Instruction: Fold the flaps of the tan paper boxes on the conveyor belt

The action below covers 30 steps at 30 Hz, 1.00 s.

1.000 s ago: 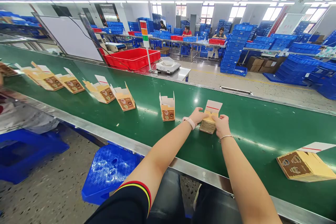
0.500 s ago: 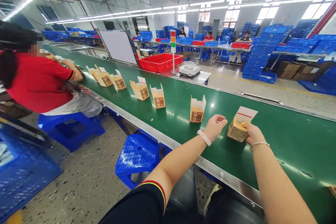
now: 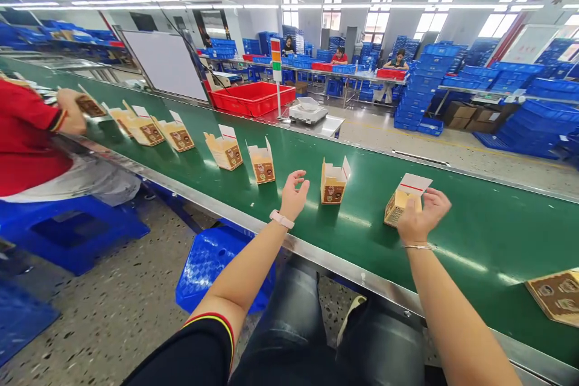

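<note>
My left hand [image 3: 295,194] is over the green belt [image 3: 289,241] with its fingers apart and slightly curled, holding nothing. It hovers between an open-topped box [image 3: 263,170] on its left and another open-topped box [image 3: 335,188] on its right. My right hand [image 3: 423,212] is open in front of a box with a raised white flap [image 3: 396,204], and it hides part of that box. Whether the hand touches the box I cannot tell. At the right edge lies a brown printed carton [image 3: 558,297].
Several open boxes [image 3: 181,134] stand farther left along the belt. A person in a red shirt [image 3: 28,132] sits there, one hand at a carton. Beyond the belt are a red bin [image 3: 253,100] and a scale [image 3: 308,111]. A blue stool [image 3: 217,262] is below the metal edge.
The view has turned right. My left hand has moved left, away from the right-hand box, and its fingers have spread. My right hand has let go of its box and opened. More of the right-edge carton shows.
</note>
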Each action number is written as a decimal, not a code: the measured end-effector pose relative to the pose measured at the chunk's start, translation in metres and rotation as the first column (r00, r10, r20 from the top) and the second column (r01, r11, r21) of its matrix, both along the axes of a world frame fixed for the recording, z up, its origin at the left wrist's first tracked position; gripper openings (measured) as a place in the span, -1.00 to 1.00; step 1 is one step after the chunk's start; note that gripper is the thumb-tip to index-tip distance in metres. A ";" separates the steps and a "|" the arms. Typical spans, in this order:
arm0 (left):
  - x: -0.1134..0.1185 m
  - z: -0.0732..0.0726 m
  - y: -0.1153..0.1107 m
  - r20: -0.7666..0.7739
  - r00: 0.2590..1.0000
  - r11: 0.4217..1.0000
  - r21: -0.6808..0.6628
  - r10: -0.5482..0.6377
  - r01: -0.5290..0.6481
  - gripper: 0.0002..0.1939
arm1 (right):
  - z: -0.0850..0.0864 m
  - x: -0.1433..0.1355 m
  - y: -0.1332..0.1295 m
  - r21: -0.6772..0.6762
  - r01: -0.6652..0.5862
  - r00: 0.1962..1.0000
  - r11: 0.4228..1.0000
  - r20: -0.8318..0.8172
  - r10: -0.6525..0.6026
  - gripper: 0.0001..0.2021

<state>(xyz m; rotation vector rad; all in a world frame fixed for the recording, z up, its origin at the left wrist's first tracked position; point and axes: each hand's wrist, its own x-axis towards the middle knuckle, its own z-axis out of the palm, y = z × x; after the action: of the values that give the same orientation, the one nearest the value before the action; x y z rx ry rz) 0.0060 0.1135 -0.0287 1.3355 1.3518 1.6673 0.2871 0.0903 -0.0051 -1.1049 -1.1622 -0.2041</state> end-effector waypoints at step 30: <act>0.102 -0.004 0.010 0.134 0.911 0.914 -0.063 -0.391 0.401 -0.79 | -0.047 -0.065 0.007 -0.354 -0.235 0.962 0.905 -0.219 0.164 -0.73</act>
<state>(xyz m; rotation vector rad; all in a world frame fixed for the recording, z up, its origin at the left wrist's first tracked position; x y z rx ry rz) 0.1085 0.1231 -0.0331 1.3309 0.9922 1.3685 0.2224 0.0969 -0.0518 -1.2981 -1.1655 0.2915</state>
